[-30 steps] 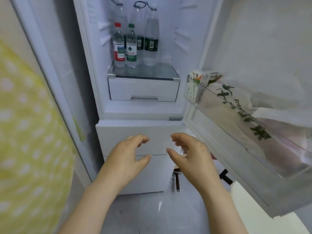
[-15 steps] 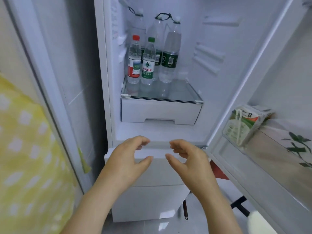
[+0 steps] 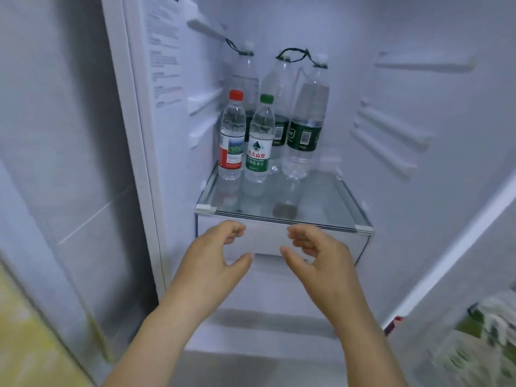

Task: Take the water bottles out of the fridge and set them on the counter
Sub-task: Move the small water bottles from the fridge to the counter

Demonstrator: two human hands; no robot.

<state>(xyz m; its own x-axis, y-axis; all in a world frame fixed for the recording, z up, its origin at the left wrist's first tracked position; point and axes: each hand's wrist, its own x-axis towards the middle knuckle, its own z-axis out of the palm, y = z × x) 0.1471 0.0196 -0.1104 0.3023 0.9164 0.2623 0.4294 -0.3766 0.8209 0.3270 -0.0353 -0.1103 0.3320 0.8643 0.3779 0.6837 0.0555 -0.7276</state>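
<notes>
Inside the open fridge, several water bottles stand on a glass shelf (image 3: 321, 202). At the front are a small red-capped bottle (image 3: 231, 138) and a small green-capped bottle (image 3: 259, 143). Behind them stand three tall bottles with dark green labels: one at back left (image 3: 245, 76), one in the middle (image 3: 282, 85), one on the right (image 3: 305, 127), with black cords at their necks. My left hand (image 3: 212, 263) and my right hand (image 3: 321, 263) hover side by side in front of the white drawer (image 3: 268, 238) below the shelf, fingers curled and apart, holding nothing.
The fridge's left inner wall (image 3: 164, 79) carries a printed label. Shelf rails line the right inner wall (image 3: 391, 141). The open door's bin (image 3: 480, 339) is at lower right, blurred. A yellow patterned cloth (image 3: 25, 339) is at lower left.
The view has moved closer and up into the fridge. Both hands have risen from in front of the lower drawers to just below the glass shelf, still empty.
</notes>
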